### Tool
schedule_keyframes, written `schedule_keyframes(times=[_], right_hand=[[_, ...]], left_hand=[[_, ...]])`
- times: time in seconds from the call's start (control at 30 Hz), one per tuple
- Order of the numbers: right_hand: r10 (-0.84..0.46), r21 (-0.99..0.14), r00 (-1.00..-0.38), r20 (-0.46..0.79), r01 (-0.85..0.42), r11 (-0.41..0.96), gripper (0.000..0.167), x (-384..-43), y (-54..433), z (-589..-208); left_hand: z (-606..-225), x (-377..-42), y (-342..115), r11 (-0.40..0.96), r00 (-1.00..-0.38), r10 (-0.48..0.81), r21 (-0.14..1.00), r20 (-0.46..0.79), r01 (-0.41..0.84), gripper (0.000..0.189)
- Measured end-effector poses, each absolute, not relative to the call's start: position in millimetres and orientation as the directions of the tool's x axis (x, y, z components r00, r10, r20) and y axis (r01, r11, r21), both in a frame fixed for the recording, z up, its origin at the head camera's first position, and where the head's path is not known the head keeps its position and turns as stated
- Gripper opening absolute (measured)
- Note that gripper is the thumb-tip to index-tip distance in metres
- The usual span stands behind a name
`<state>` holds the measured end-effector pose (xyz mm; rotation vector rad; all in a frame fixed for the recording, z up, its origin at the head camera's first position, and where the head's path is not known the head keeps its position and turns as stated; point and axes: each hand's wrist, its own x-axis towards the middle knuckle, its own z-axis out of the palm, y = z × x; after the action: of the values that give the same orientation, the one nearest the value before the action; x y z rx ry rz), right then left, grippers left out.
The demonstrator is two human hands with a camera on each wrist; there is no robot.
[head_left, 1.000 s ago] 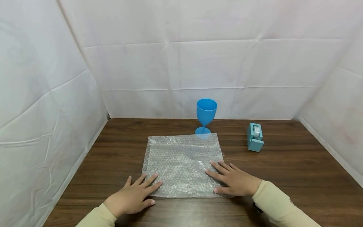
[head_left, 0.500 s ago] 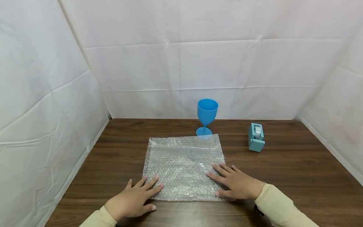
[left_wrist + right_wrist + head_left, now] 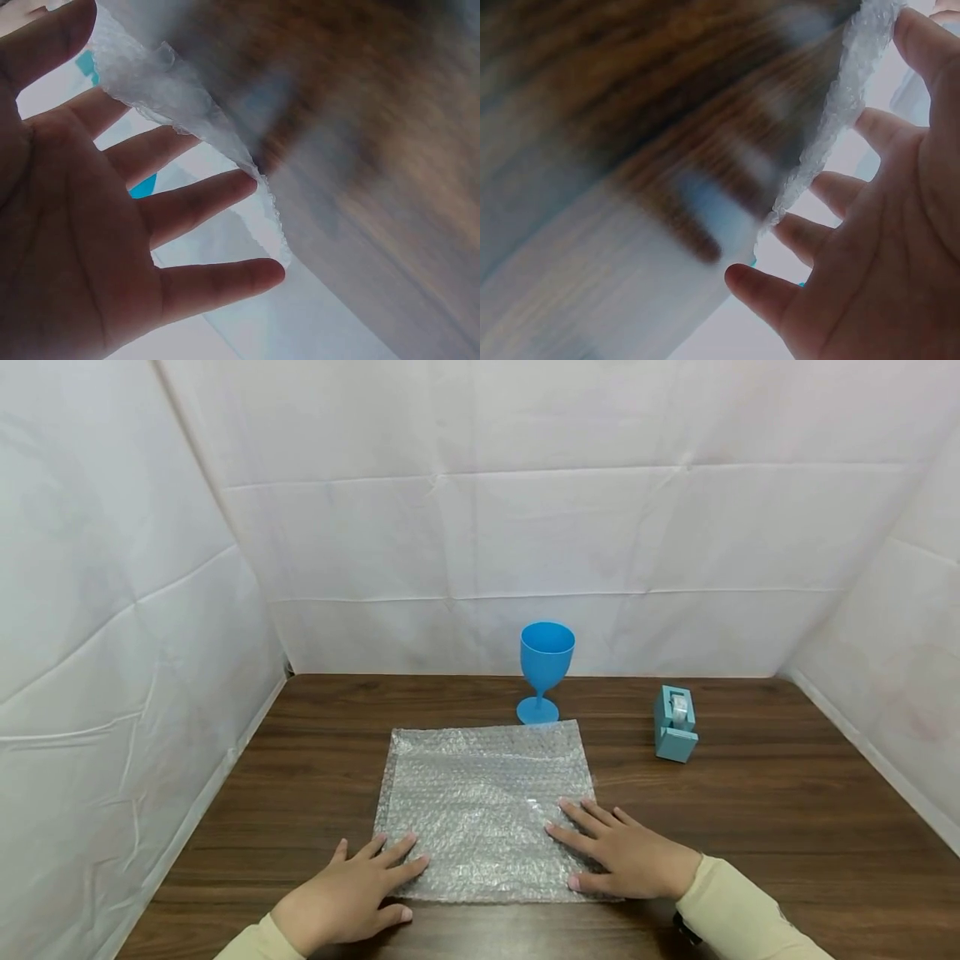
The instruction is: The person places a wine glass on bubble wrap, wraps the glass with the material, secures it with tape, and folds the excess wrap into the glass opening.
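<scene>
A flat sheet of bubble wrap (image 3: 480, 810) lies on the wooden table, its far right corner close to the foot of a blue plastic goblet (image 3: 547, 656). My left hand (image 3: 345, 893) has its fingers spread, with fingertips touching the near left corner of the wrap. On the near right corner, my right hand (image 3: 630, 856) rests its spread fingertips. Both wrist views show the palms and straight fingers (image 3: 202, 202) at the wrap's edge (image 3: 840, 97). Neither hand grips anything.
A teal tape dispenser (image 3: 675, 727) with a clear roll stands to the right of the goblet. White cloth (image 3: 480, 535) hangs behind the dark wooden table (image 3: 787, 793) and along both its sides.
The bubble wrap has slid slightly toward me, with both hands moving along on it. More of the goblet's foot shows clear of the wrap's far edge.
</scene>
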<state>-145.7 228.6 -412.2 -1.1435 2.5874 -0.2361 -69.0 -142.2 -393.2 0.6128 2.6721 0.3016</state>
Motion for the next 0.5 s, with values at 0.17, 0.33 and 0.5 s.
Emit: schedule_keyframes(times=[0.17, 0.33, 0.5], right_hand=[[-0.74, -0.317, -0.638, -0.214, -0.671, 0.67, 0.067, -145.4, 228.4, -412.9], [-0.745, -0.322, -0.636, -0.2, -0.675, 0.663, 0.067, -145.5, 228.2, -413.8], [-0.738, -0.32, -0.658, -0.153, -0.673, 0.666, 0.071, -147.7, 228.2, -404.2]], left_hand=[[-392.3, -68.9, -141.9, 0.879, -0.831, 0.461, 0.29, -0.311, 0.379, 0.063], [-386.1, -70.9, -139.8, 0.881, -0.827, 0.453, 0.311, -0.332, 0.358, 0.063], [-366.5, -78.2, -134.9, 0.864, -0.822, 0.467, 0.365, -0.325, 0.346, 0.061]])
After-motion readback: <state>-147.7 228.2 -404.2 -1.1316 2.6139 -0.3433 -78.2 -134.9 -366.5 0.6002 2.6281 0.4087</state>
